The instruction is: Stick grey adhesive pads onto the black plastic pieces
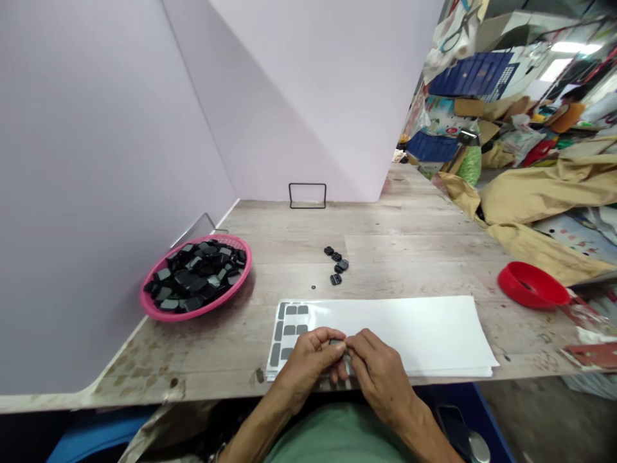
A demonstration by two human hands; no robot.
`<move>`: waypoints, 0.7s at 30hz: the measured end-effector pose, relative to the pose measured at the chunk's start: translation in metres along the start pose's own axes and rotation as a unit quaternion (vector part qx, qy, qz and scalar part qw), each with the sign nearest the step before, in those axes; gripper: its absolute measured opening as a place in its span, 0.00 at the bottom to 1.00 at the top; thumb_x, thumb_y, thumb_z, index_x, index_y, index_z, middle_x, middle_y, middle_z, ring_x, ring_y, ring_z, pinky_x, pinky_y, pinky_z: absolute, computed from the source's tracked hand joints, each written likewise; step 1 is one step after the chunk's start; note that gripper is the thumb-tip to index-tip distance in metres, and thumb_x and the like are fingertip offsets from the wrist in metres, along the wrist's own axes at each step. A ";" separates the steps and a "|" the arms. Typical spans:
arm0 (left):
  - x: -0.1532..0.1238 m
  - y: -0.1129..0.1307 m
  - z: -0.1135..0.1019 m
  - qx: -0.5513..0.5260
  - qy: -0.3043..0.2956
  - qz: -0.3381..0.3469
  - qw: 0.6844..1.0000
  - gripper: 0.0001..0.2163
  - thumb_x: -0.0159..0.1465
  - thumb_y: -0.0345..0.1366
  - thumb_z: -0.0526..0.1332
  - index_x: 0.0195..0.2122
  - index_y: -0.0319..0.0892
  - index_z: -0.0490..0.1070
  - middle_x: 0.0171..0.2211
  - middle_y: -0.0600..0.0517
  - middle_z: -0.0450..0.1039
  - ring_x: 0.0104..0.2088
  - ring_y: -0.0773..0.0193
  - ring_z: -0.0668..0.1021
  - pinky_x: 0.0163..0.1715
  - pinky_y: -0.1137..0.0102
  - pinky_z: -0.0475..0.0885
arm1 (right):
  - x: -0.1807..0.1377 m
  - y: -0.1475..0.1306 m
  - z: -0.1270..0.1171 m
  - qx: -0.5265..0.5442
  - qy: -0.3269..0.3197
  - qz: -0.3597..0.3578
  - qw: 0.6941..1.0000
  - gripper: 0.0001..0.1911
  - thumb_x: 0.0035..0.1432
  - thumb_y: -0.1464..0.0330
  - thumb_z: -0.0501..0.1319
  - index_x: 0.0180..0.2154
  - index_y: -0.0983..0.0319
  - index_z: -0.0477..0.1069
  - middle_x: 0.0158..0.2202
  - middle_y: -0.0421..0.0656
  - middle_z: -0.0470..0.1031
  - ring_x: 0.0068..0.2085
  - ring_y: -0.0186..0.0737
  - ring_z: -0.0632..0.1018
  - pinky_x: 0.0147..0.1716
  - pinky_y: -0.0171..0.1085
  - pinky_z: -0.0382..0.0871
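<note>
Labels [291,310], grey, on sheet [409,328] — left hand [311,354] pinching dark piece [335,341], right hand [380,368] pressed together

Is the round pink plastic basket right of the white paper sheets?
No, the pink basket, heaped with small black pieces, stands left of the white sheets.

The person wears a green top [340,437], the forearms [263,415] bare.

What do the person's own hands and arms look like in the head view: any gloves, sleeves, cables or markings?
The bare left hand and bare right hand wear no gloves. No sleeve covers the visible left forearm or right forearm. Between them shows a plain green cloth garment on the torso. No cables show; fine skin markings are too blurred to tell.
</note>
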State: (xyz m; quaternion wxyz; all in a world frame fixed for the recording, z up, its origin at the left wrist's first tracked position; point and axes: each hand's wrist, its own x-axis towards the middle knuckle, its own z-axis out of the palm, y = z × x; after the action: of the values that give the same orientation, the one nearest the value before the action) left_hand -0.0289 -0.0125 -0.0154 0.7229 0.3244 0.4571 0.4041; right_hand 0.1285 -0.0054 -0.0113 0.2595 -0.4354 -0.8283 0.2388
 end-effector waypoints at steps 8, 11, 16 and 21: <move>-0.012 0.035 -0.042 0.133 0.209 0.142 0.959 0.12 0.57 0.41 0.62 0.37 0.38 0.71 0.26 0.52 0.75 0.19 0.71 0.71 0.18 0.77 0.62 | 0.009 0.004 0.000 -0.109 -0.053 0.016 0.993 0.10 0.62 0.76 0.48 0.38 0.60 0.67 0.33 0.42 0.68 0.34 0.38 0.71 0.33 0.36 0.62; -0.006 0.043 -0.058 0.144 0.204 0.127 0.960 0.11 0.57 0.40 0.61 0.37 0.38 0.70 0.29 0.50 0.76 0.20 0.71 0.73 0.17 0.77 0.63 | 0.019 0.001 0.006 -0.140 -0.067 0.005 0.988 0.09 0.61 0.76 0.49 0.36 0.61 0.66 0.33 0.42 0.68 0.34 0.38 0.71 0.33 0.35 0.61; 0.011 0.026 -0.070 0.198 0.185 0.113 0.956 0.10 0.58 0.41 0.59 0.34 0.38 0.71 0.27 0.51 0.75 0.16 0.72 0.70 0.13 0.79 0.60 | 0.043 -0.017 0.027 -0.227 -0.076 -0.004 0.971 0.06 0.58 0.76 0.52 0.33 0.61 0.65 0.32 0.44 0.69 0.33 0.40 0.71 0.29 0.36 0.59; 0.010 0.021 -0.071 0.227 0.182 0.120 0.949 0.11 0.59 0.41 0.57 0.35 0.38 0.72 0.23 0.53 0.73 0.16 0.72 0.69 0.14 0.78 0.61 | 0.058 -0.028 0.040 -0.242 -0.071 -0.015 0.968 0.06 0.58 0.76 0.53 0.34 0.61 0.64 0.33 0.45 0.69 0.33 0.42 0.71 0.28 0.36 0.59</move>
State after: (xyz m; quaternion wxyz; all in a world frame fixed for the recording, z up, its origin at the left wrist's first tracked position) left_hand -0.0980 0.0132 -0.0286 0.4807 0.4533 0.6185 0.4254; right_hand 0.0579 0.0226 -0.0107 0.0905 -0.4543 -0.8844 0.0574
